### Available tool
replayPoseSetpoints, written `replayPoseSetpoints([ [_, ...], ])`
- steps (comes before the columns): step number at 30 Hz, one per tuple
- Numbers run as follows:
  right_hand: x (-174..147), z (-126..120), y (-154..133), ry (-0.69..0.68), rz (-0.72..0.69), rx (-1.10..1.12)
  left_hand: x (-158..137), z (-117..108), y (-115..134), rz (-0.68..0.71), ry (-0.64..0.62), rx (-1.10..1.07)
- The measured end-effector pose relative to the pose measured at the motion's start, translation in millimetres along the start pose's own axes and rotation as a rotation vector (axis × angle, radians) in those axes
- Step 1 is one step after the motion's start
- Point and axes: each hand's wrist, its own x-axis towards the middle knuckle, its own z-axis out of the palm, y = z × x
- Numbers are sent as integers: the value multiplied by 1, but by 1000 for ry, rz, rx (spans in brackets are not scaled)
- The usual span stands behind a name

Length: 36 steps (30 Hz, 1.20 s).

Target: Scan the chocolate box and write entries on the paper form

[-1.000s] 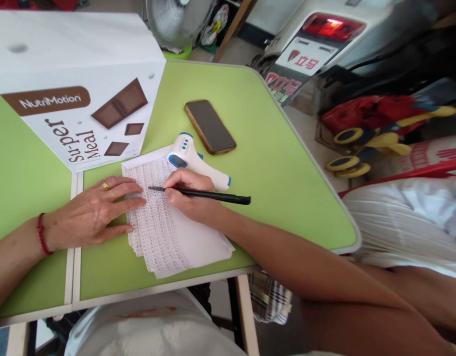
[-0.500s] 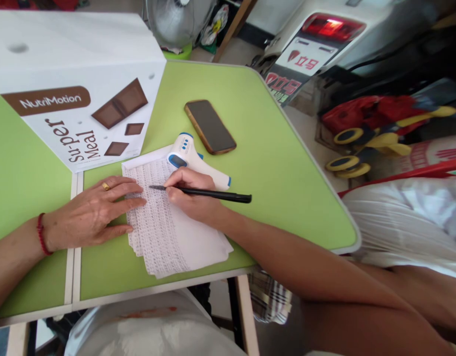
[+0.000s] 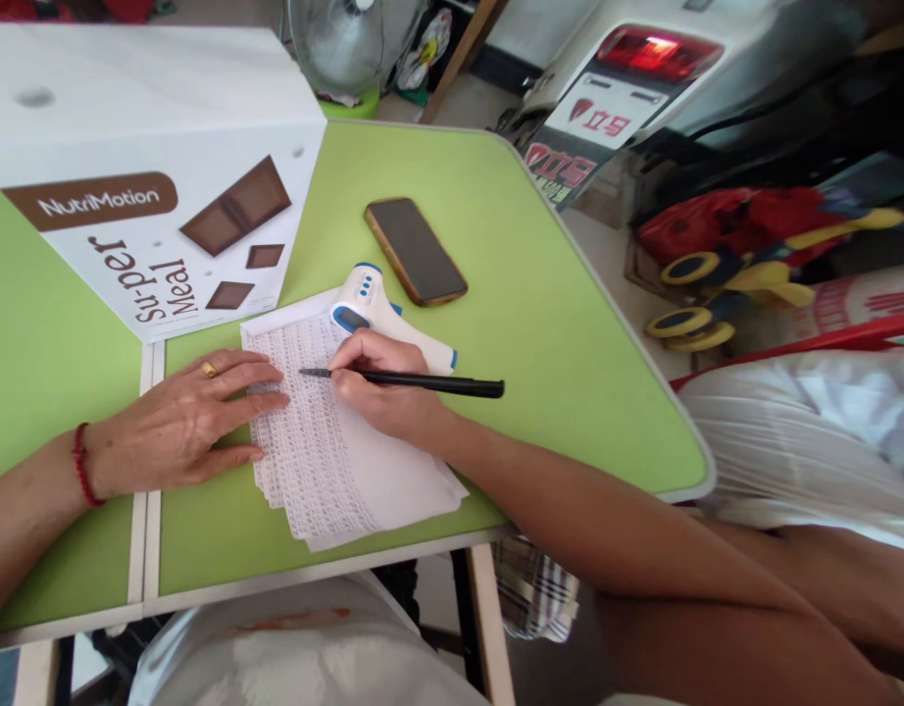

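Observation:
My right hand (image 3: 382, 380) holds a black pen (image 3: 437, 382) in a writing grip, its tip over a sheet of paper (image 3: 320, 431) covered in rows of small handwriting. The sheet lies on a loose stack, with a blank part to the right. My left hand (image 3: 209, 412), with a gold ring and a red bracelet, rests flat, its spread fingertips on the left edge of the paper. Just beyond my right hand, a white and blue infrared thermometer (image 3: 415, 338) lies on the top of the stack, partly hidden by the hand.
A phone (image 3: 415, 250) lies on the green table (image 3: 570, 343). At the back left stands a large white printed box (image 3: 231, 98). A fan (image 3: 341, 44) and a scooter's rear (image 3: 658, 54) are behind the table. A person in white clothing (image 3: 790, 422) is at the right.
The pen and my right hand have shifted very slightly to the right. The lower right corner of the papers has moved a little outward. My left hand stays in place.

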Motion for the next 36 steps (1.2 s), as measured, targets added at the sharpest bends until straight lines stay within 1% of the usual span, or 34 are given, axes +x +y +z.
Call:
replayPoseSetpoints([
  [3,0,-1,0,-21,-5,-5,0,0,0,5,2,9],
  [6,1,-3,1,-65,-29,3,-1,1,0,-2,5,7],
  [10,5,-5,-1,-127,-28,-9,-1,2,0,1,9,-6],
  [15,18,-8,-10,-216,-13,-109,-1,2,-2,-10,5,-17],
  [17,23,-8,-10,-241,-26,-118,-2,2,-1,-6,9,-25],
  [20,23,-5,-5,-199,-32,-74,-2,1,-1,3,22,-32],
  [23,14,0,5,-141,-43,-6,-3,3,-1,4,43,-17],
  [26,5,3,11,-99,-70,14,-4,5,-2,-7,61,3],
  [29,4,3,12,-95,-70,17,-4,5,-2,-39,77,10],
  [36,11,-4,9,-97,46,166,-2,2,0,-77,94,30],
])
